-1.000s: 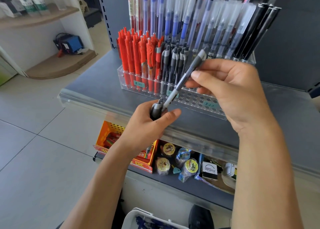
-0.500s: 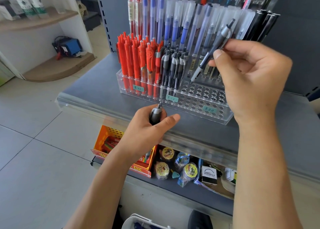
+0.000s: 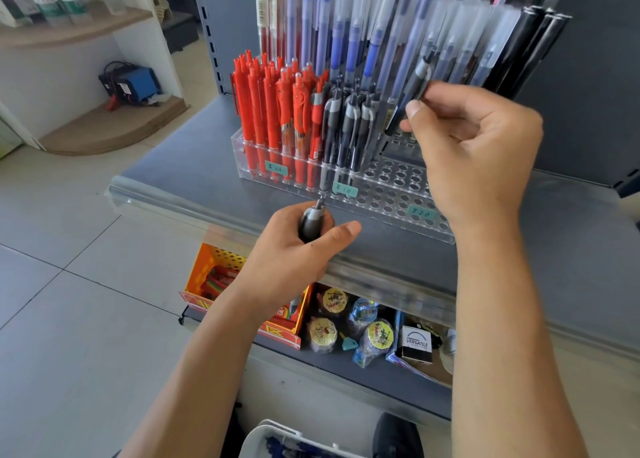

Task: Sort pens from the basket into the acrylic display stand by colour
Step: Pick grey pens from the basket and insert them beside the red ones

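Note:
The clear acrylic display stand (image 3: pixel 391 198) sits on a grey shelf, with red pens (image 3: pixel 270 111) at its left, black-and-grey pens (image 3: pixel 349 121) beside them and empty holes at the front right. My right hand (image 3: pixel 474 146) pinches a black-and-grey pen (image 3: pixel 412 94), tip down, over the stand's middle rows just right of the black pens. My left hand (image 3: pixel 298 246) grips a bundle of grey pens (image 3: pixel 311 218) at the shelf's front edge. The white basket (image 3: pixel 277 440) shows at the bottom edge with blue pens inside.
Tall capped blue, clear and black pens (image 3: pixel 433 42) fill the stand's back rows. The grey shelf (image 3: pixel 180 166) has a clear plastic front lip. Below it lie an orange box (image 3: pixel 221 281), tape rolls (image 3: pixel 346 322) and a small black box (image 3: pixel 417 346). Tiled floor lies to the left.
My right hand drew one pen out of the left hand's bundle, lifted it up and right, then lowered it steeper toward the stand's holes. The left hand stayed put.

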The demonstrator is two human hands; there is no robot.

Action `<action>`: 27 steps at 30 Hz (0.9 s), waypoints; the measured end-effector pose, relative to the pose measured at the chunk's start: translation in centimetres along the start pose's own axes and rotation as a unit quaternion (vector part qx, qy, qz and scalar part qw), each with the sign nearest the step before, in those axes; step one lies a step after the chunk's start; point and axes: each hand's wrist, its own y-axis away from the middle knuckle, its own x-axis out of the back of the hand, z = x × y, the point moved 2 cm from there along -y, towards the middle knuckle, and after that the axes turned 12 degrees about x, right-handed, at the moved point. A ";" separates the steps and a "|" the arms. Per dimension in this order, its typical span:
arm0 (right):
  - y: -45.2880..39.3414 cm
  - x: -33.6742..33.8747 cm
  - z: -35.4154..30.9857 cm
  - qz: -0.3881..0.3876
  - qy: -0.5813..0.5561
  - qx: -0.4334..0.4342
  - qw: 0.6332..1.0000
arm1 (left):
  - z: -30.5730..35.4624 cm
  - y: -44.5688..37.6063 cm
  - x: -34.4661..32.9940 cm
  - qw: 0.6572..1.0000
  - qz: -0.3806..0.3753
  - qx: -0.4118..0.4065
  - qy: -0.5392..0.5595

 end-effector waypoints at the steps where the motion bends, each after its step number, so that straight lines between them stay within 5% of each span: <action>1: 0.0 -0.1 0.0 -0.004 0.002 0.000 1.000 | 0.0 0.0 0.0 1.000 0.000 0.000 -0.001; 27: 1.0 -1.6 0.1 -0.093 0.096 -0.079 0.988 | 0.3 0.3 -0.2 0.996 -0.039 -0.002 0.081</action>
